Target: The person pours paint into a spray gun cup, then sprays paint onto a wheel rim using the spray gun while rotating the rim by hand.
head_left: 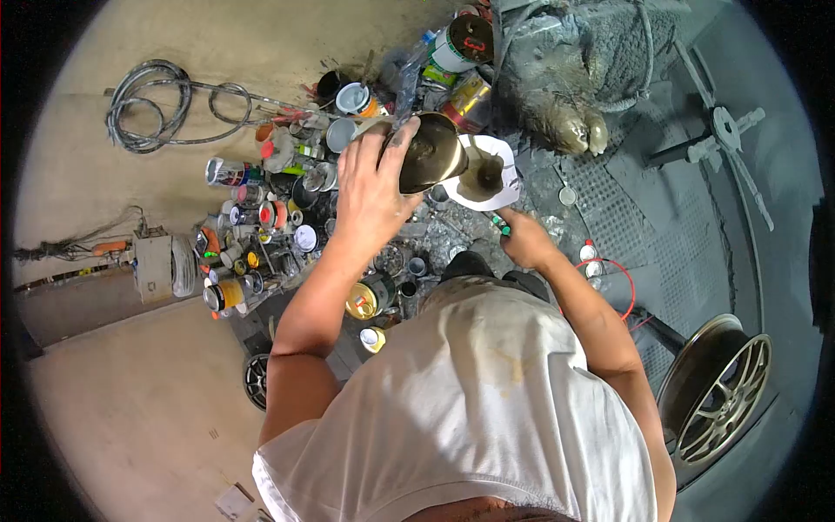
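Beside cans (275, 214), left hand (369, 190) gripping cup (424, 155) tilted over funnel (507, 188) edge, right hand (528, 240) clasping green-banded handle (501, 224)

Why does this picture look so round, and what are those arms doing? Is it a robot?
No robot here! These are a person's own two bare hands. The camera sits on the person's head and looks forward and down, so you also see their white shirt. This single picture is bent and dark at the edges.

The left hand holds a dark cup, tipped towards a white cone with dark liquid in it. The right hand grips a tool just below the cone; it is mostly hidden, but a bit of green shows.

To the left, lots of tins and pots crowd a messy surface. There's a coiled hose too, and a wheel on the right.
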`<state>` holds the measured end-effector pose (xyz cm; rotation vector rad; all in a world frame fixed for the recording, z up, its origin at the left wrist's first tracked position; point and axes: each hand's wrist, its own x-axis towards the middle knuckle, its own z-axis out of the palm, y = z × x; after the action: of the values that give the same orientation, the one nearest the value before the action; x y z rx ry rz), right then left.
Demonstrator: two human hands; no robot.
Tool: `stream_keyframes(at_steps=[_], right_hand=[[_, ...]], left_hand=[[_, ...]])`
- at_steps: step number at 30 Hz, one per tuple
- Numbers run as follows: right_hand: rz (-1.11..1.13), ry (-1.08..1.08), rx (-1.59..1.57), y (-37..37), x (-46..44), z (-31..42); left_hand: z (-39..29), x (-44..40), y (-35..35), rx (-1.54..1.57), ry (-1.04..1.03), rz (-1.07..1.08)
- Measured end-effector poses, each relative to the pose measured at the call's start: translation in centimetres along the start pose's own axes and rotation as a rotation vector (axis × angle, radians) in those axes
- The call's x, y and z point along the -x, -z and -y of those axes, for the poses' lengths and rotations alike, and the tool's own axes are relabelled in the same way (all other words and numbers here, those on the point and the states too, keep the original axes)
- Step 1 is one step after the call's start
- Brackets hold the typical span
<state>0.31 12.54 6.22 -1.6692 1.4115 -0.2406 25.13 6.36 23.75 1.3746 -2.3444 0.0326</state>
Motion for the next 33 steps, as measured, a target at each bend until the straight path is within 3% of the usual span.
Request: stream_keyframes(at_steps=[23, 29, 31, 33], right_hand=[[-0.01, 0.012, -0.042, 0.5, 0.0, 1.5], [0.027, -0.012, -0.058, 0.2, -0.1, 2.4], [0.013, -0.017, -0.091, -0.6, -0.3, 1.8], [0.01, 0.012, -0.116, -1.4, -0.7, 0.8]], left_hand=[[0.6, -1.5, 2.0, -0.086, -0.074, -0.101], [1.4, -0.8, 0.8, 0.101, 0.131, -0.1], [1.3, -0.4, 0.1, 0.197, 0.32, -0.092], [2.4, 0.8, -1.3, 0.239, 0.383, -0.074]])
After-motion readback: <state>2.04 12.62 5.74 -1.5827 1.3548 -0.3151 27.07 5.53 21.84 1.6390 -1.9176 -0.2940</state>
